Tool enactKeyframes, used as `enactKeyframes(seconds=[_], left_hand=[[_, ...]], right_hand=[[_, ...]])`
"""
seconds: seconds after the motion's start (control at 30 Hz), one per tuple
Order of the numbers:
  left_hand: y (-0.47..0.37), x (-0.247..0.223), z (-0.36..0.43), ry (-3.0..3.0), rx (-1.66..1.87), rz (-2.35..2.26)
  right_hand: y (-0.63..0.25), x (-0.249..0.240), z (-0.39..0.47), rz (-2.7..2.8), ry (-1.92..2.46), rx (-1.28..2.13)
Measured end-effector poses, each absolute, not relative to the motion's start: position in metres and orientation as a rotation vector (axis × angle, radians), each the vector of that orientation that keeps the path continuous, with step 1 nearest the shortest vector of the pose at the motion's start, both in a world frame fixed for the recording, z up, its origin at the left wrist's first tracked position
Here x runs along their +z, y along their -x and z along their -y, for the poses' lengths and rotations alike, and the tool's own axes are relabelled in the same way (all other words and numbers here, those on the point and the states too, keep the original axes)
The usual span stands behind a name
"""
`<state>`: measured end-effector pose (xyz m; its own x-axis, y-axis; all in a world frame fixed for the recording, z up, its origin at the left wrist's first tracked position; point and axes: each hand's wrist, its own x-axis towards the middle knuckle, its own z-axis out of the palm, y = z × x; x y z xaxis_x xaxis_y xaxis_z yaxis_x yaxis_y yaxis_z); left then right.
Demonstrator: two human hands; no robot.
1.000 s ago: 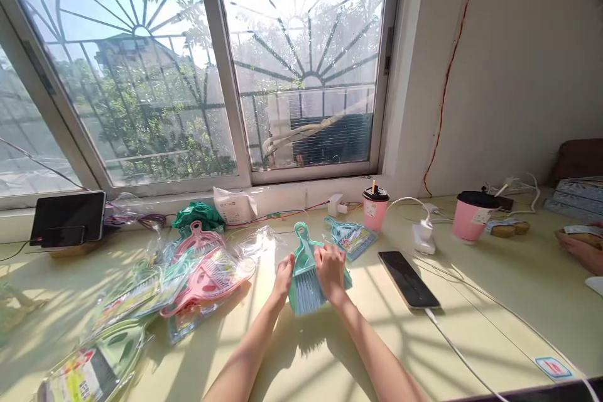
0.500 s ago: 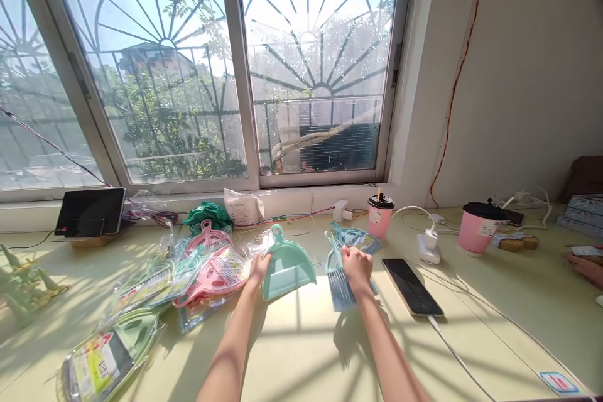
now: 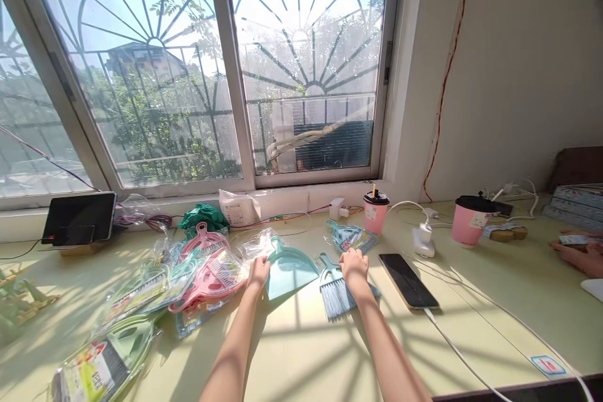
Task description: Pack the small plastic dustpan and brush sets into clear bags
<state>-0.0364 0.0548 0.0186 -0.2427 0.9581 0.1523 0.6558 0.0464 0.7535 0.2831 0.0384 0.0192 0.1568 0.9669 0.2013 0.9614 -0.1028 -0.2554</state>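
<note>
My left hand point(image 3: 258, 273) is closed on the left edge of a mint-green dustpan point(image 3: 293, 271), which is tilted over the table with its handle pointing to the window. To the right, my right hand point(image 3: 354, 269) grips a small blue-green hand brush point(image 3: 335, 294) by its right side. The brush's grey-blue bristles face me and its handle points away. Between brush and dustpan there is a narrow gap. Left of my left hand lie pink dustpan-and-brush sets point(image 3: 214, 279) in clear plastic. Another wrapped blue-green set point(image 3: 351, 237) lies beyond my right hand.
A green wrapped set point(image 3: 108, 358) lies front left, below a tablet point(image 3: 80, 220). On the right are a phone point(image 3: 407, 281) on a charging cable, a pink cup point(image 3: 375, 213), and a larger pink cup point(image 3: 471, 223). Another person's hand point(image 3: 577, 257) shows at the right edge.
The dustpan has tipped so that its inside shows less. The brush has turned in my right hand and come slightly nearer, with its bristles more in view. The whole view has shifted a little.
</note>
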Motion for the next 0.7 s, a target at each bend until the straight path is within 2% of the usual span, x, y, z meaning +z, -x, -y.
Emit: enactKeyframes(seconds=[0.23,0.5,0.7], left_hand=[[0.024,0.018,-0.047,-1.722,1.011,-2.021],[0.032,0.022,-0.045,-1.7,0.96,-2.081],[0.03,0.027,-0.048,-1.554,1.107,-2.092]], right_hand=[[-0.284,0.021,-0.04,1.847,2.021,0.123],[-0.302,0.022,-0.036,1.562,1.896,0.352],[-0.309,0.028,-0.037,1.57,1.908,0.509]])
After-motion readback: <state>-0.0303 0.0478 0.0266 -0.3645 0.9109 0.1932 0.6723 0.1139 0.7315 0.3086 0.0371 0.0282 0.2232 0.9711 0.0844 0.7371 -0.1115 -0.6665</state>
